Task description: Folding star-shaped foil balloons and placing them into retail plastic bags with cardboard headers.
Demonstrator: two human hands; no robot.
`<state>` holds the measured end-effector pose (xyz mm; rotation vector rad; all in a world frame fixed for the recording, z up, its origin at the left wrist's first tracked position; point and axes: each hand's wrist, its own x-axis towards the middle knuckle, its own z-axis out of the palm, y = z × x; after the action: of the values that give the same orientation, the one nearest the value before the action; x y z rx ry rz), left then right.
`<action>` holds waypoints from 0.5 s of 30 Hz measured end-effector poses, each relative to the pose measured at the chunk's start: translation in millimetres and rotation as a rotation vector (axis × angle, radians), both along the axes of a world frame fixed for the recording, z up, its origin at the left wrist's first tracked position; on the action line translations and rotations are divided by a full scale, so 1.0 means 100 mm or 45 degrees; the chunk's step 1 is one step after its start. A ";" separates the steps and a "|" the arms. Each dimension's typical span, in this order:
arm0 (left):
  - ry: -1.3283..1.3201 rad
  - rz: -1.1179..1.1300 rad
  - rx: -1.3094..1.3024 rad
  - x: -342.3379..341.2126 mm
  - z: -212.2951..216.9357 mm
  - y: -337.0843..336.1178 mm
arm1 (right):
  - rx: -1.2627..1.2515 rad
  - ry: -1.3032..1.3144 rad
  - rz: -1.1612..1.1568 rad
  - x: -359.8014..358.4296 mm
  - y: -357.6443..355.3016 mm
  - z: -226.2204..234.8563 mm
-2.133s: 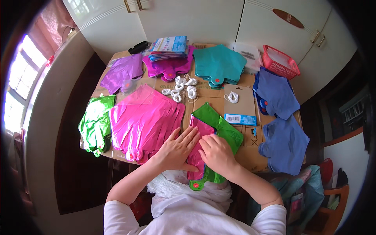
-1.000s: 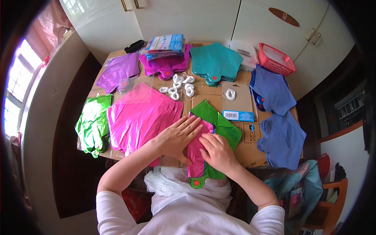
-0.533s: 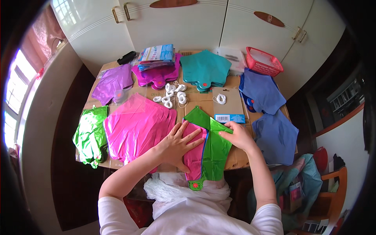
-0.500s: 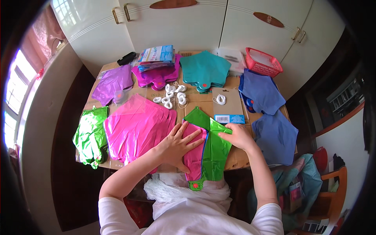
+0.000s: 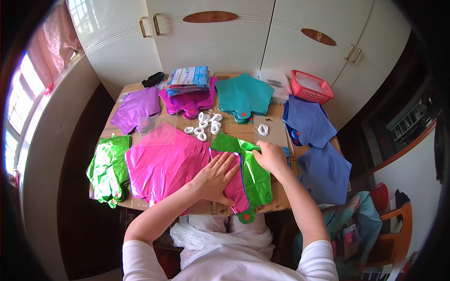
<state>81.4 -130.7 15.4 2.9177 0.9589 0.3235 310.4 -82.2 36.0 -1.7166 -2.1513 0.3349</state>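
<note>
A shiny green foil balloon (image 5: pixel 258 187) lies in front of me at the table's near edge, its tabbed end with a red mark pointing towards me. On its left half rests a folded pink foil balloon (image 5: pixel 236 193) with a blue edge. My left hand (image 5: pixel 212 181) presses flat on the pink foil, fingers spread. My right hand (image 5: pixel 271 157) pinches the green foil's upper right edge and lifts it into a crease. To the left lies a fanned stack of pink foil balloons (image 5: pixel 164 161), next to crumpled green foil balloons (image 5: pixel 108 166).
White string coils (image 5: pixel 203 124) lie mid-table; another coil sits on a brown card (image 5: pixel 276 133). Purple (image 5: pixel 136 107), magenta (image 5: pixel 190 105), teal (image 5: pixel 244 96) and blue foil stacks (image 5: pixel 309 114) ring the cardboard (image 5: pixel 281 194). Printed packets (image 5: pixel 188 77) and a red basket (image 5: pixel 311 86) stand behind.
My right hand has moved up and left, pulling the green foil's edge inward into a raised fold. My left hand stays on the pink foil, slightly lower in view.
</note>
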 end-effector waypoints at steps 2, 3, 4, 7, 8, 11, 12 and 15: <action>0.085 0.014 0.047 0.03 0.04 0.00 | 0.026 0.074 -0.059 0.03 -0.05 -0.03; 0.126 0.025 0.063 0.03 0.04 -0.02 | 0.033 0.142 -0.101 0.05 -0.11 -0.05; 0.098 0.035 0.064 0.04 -0.01 -0.02 | 0.040 0.210 -0.143 0.08 -0.18 -0.07; 0.193 0.095 0.014 0.11 0.03 -0.08 | -0.003 0.444 -0.141 0.15 -0.47 -0.18; 0.191 0.098 0.000 0.11 0.02 -0.08 | -0.059 0.437 -0.154 0.13 -0.58 -0.15; 0.200 0.100 -0.025 0.11 0.01 -0.07 | 0.017 0.578 -0.101 0.09 -0.81 -0.32; 0.210 0.108 -0.031 0.10 0.01 -0.08 | -0.026 0.551 -0.082 -0.02 -0.92 -0.13; 0.216 0.102 -0.030 0.11 0.00 -0.08 | 0.208 0.466 0.063 -0.17 -1.07 -0.22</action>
<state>92.1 -138.4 15.2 2.9285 1.0960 0.0676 293.8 -189.6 14.1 -1.3919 -1.8995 0.4361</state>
